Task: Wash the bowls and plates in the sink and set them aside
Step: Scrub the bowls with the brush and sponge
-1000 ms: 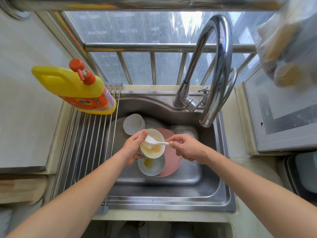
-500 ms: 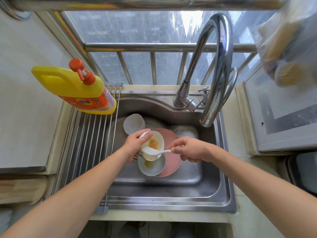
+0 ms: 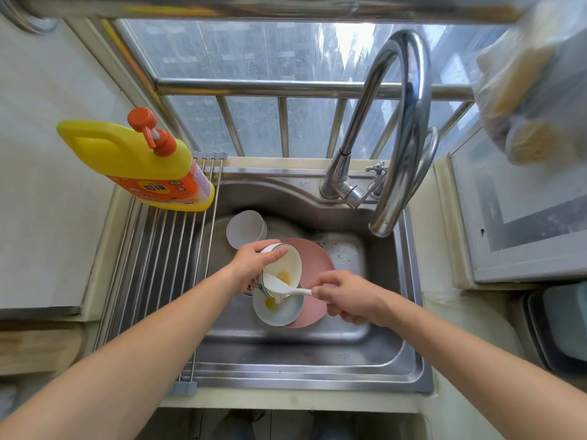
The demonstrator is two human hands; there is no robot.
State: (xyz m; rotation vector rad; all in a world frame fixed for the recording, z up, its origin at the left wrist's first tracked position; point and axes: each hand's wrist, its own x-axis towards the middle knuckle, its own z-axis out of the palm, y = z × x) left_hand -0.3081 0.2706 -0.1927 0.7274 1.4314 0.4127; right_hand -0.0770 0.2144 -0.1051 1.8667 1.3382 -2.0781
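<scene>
My left hand (image 3: 254,265) grips a white bowl (image 3: 287,263) with a dark rim line, tipped steeply toward a second white bowl (image 3: 278,308) below it. My right hand (image 3: 346,296) holds a white spoon (image 3: 282,289) whose scoop lies at the tilted bowl's lower lip. Yellow food residue sits in both bowls. The lower bowl rests on a pink plate (image 3: 317,265) on the floor of the steel sink (image 3: 317,354). A third white bowl (image 3: 246,228) lies on its side at the sink's back left.
A steel roll-up rack (image 3: 158,281) covers the sink's left side, with a yellow detergent bottle (image 3: 139,163) on its far end. The curved faucet (image 3: 400,138) arches over the sink's back right. A clear bag (image 3: 533,81) hangs at upper right.
The left hand has tipped the bowl further over and lowered it. The spoon has slid from inside the bowl down to its lower lip, with the right hand moving nearer and lower.
</scene>
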